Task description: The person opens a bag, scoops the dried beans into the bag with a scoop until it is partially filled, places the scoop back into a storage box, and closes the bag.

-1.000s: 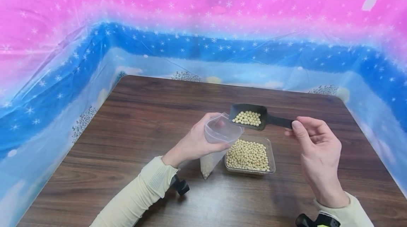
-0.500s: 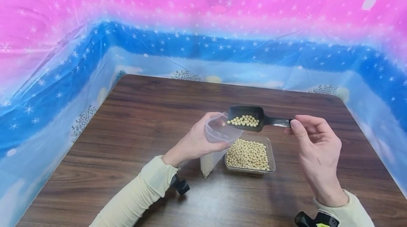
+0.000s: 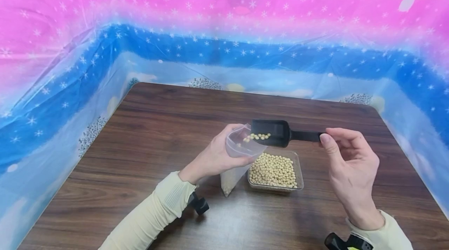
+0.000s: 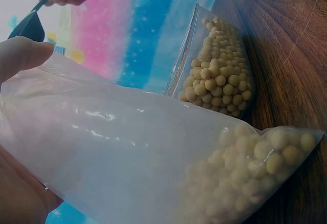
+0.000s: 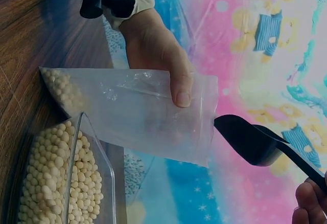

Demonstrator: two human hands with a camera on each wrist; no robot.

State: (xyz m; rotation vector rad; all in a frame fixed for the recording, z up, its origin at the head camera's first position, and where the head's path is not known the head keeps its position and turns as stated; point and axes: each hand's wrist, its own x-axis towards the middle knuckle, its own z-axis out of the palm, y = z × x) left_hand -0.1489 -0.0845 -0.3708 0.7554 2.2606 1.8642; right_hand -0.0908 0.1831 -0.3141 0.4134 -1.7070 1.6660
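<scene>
Over the tabletop point(image 3: 168, 110), we list: left hand point(image 3: 214, 154) gripping bag point(image 4: 122, 147); right hand point(image 3: 352, 176) pinching scoop point(image 3: 280, 128), tipped further, few beans point(image 3: 260, 136) unpoured.

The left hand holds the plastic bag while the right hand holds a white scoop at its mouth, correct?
No: the scoop is black, not white, as the head view shows; the left hand does hold the plastic bag, the right hand the scoop.

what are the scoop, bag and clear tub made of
Scoop: smooth, probably moulded plastic, evenly black from bowl to handle.
Bag: thin, glossy, milky plastic film, judging by its creases and glints.
Tub: smooth, transparent, with crisp edges; likely rigid plastic, possibly glass.
</scene>
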